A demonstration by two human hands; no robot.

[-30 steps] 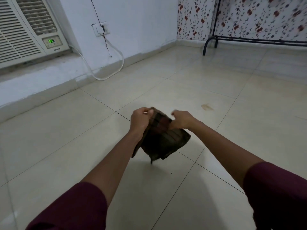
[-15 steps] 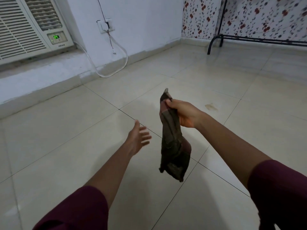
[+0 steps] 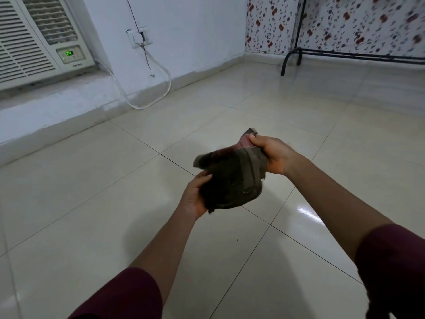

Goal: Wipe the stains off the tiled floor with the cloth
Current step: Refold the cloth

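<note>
A dark brown checked cloth [image 3: 232, 178] is bunched up in the air above the cream tiled floor [image 3: 115, 203], held between both hands. My right hand [image 3: 273, 155] grips its upper right corner, thumb on top. My left hand [image 3: 195, 196] cups and holds the cloth's lower left side, thumb against the fabric. A tiny dark speck [image 3: 237, 239] lies on the tile below the hands. No larger stain shows in this view; the hands and cloth cover part of the floor.
A window air conditioner [image 3: 34, 42] sits in the left wall above a low ledge. A white cable [image 3: 147, 104] loops down from a wall socket [image 3: 139, 36] to the floor. A black metal rack [image 3: 345, 55] stands before the floral wall at the back right.
My left hand, which had let go and hung open, has come back and taken the cloth from below. The hanging cloth is now gathered between both hands.
</note>
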